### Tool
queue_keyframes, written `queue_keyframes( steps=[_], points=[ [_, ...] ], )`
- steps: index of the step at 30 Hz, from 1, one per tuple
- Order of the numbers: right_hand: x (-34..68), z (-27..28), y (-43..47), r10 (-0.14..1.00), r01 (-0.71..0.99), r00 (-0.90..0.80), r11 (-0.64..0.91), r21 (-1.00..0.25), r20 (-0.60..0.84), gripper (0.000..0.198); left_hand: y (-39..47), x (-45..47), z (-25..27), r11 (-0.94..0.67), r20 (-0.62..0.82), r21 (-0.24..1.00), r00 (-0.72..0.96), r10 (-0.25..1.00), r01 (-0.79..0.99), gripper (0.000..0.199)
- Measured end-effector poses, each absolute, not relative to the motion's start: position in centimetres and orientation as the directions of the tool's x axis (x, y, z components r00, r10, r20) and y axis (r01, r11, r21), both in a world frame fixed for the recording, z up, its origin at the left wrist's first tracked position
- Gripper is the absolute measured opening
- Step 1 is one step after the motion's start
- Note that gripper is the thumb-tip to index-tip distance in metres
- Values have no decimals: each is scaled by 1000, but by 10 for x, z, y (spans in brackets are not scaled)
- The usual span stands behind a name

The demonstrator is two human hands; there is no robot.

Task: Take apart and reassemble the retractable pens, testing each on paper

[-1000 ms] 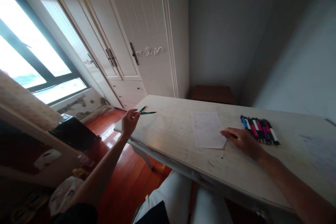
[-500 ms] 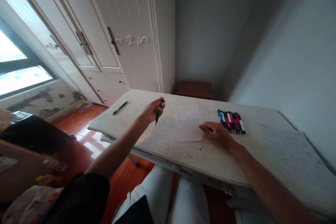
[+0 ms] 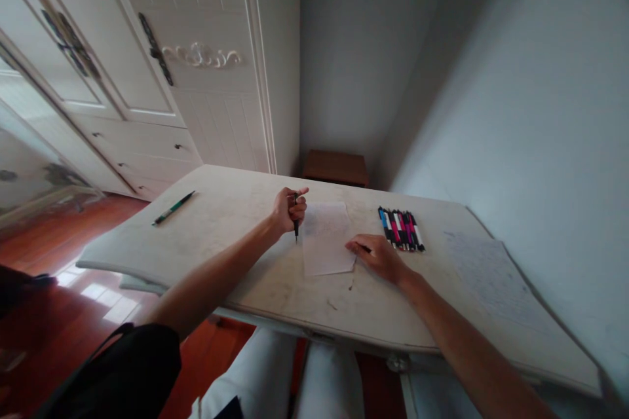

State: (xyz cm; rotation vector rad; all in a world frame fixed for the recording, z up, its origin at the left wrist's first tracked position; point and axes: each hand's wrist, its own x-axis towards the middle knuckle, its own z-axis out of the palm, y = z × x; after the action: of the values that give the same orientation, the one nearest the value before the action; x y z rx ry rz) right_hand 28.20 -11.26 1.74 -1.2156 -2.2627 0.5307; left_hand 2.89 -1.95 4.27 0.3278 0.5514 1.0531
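Observation:
My left hand (image 3: 289,211) is closed around a dark pen (image 3: 296,230), held nearly upright above the table with its tip pointing down. One finger or the thumb sticks out to the right over the pen's top. Beside it on the table lies a sheet of white paper (image 3: 327,249) with faint writing on its upper part. My right hand (image 3: 377,255) rests at the paper's right edge with its fingers curled together. Something dark shows between those fingers, too small to name. A green and black pen (image 3: 173,208) lies alone on the left of the table.
A row of several coloured pens (image 3: 400,229) lies behind my right hand. A larger scribbled sheet (image 3: 491,278) covers part of the right side of the white table (image 3: 246,275). White wardrobes (image 3: 216,111) and a brown box-like piece (image 3: 335,167) stand beyond the far edge.
The view has turned a little to the right. The pen in my left hand has gone from slanted to nearly upright, closer to the paper. My right hand stays at the paper's edge.

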Motion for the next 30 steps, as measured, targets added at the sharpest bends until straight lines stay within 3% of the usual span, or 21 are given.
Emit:
queue_keyframes(
  steps=[10,19,30],
  points=[
    [285,19,-114,882,652,-417,458,-604,220,51,-28,24,44,446,-127,464,440,889,-766,23],
    [264,32,-103,944,502,-137,327,-801,299,53,-29,25,49,488,-109,426,492,864,-762,21],
    [207,34,-60,918,335,-197,394,-856,345,47,-27,27,42,438,-106,406,434,894,-802,23]
  ],
)
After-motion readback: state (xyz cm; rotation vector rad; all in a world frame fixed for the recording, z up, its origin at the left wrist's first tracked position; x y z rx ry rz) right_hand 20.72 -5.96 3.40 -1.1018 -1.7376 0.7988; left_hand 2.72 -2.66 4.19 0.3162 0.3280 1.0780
